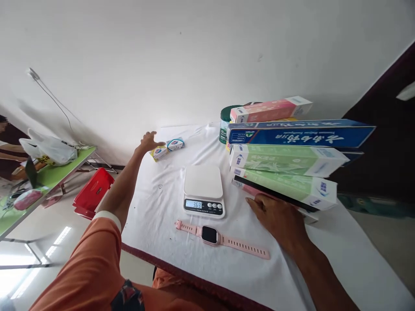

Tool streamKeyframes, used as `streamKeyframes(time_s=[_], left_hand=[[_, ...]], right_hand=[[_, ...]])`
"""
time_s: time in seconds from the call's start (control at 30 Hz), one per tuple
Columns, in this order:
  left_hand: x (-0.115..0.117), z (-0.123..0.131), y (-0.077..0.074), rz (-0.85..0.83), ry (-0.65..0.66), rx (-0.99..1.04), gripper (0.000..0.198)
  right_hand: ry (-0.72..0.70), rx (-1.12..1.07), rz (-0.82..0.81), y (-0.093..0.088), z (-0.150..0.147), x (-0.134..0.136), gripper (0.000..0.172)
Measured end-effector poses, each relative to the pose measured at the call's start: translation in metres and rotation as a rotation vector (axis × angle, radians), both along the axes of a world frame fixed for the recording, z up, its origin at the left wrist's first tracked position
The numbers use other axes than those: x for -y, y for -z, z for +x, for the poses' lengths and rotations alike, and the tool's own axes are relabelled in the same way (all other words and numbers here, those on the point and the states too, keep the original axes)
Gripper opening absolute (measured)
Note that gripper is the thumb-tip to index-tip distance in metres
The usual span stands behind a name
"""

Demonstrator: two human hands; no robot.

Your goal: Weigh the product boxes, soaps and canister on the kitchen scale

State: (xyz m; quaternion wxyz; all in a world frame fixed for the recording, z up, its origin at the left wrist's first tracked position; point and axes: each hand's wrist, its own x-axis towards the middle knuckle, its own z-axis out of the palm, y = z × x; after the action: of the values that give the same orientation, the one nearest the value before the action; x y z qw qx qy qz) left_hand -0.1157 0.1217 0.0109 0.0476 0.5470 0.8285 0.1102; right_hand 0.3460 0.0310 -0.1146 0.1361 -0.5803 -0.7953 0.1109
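Note:
My left hand reaches far out to the back left of the table, fingers spread just above a small yellow-and-white soap packet; a second blue-and-white packet lies beside it. My right hand rests flat on the white tablecloth, its fingers touching the lowest box of a stack of long toothpaste boxes. A white kitchen scale with a lit display stands in the middle with nothing on it. A pink smartwatch lies flat in front of it.
A green round tin stands behind the box stack. To the left are a green table with a plastic bag and a red box on the floor. Another person sits at the far left edge.

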Motion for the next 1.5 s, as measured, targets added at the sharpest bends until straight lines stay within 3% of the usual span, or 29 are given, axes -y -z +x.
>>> streamKeyframes(time_s=[0.13,0.23,0.33,0.43,0.53,0.63,0.8,0.97,1.07,1.17,1.33,1.4,1.5], left_hand=[[0.005,-0.004,0.043,-0.143,-0.024,0.055,0.072],[0.013,-0.005,0.057,-0.132,-0.040,0.062,0.062],[0.032,-0.004,0.055,-0.099,-0.028,0.065,0.054],[0.062,0.005,0.040,-0.065,0.033,0.084,0.052],[0.091,0.030,0.022,0.005,0.186,0.147,0.059],[0.108,0.070,0.012,0.024,0.401,0.164,0.062],[0.108,0.138,0.024,-0.015,0.667,0.084,0.054],[0.096,0.166,0.039,-0.073,0.753,0.009,0.047],[0.096,0.161,0.037,-0.052,0.756,0.053,0.061],[0.101,0.147,0.034,0.120,0.711,0.251,0.076],[0.124,0.120,0.048,0.535,0.360,0.539,0.054],[0.135,0.111,0.056,0.591,0.264,0.563,0.056],[0.150,0.102,0.065,0.575,0.247,0.546,0.054]], right_hand=[[0.013,-0.003,0.012,0.002,0.001,0.000,0.041],[0.015,-0.014,0.000,0.002,0.001,0.000,0.040],[0.035,-0.010,-0.040,0.000,-0.001,0.000,0.038],[0.041,0.018,-0.063,-0.007,-0.004,0.002,0.038],[0.049,0.034,-0.073,-0.016,-0.008,0.005,0.038],[0.060,0.035,-0.074,-0.021,-0.009,0.007,0.038],[0.055,0.042,-0.090,-0.024,-0.010,0.009,0.038],[0.048,0.043,-0.101,-0.025,-0.009,0.008,0.038],[0.052,0.047,-0.114,-0.026,-0.009,0.007,0.038],[0.054,0.051,-0.121,-0.026,-0.009,0.007,0.037],[0.054,0.063,-0.115,-0.024,-0.010,0.007,0.036],[0.052,0.061,-0.100,-0.023,-0.011,0.007,0.037],[0.048,0.057,-0.072,-0.021,-0.011,0.007,0.038]])
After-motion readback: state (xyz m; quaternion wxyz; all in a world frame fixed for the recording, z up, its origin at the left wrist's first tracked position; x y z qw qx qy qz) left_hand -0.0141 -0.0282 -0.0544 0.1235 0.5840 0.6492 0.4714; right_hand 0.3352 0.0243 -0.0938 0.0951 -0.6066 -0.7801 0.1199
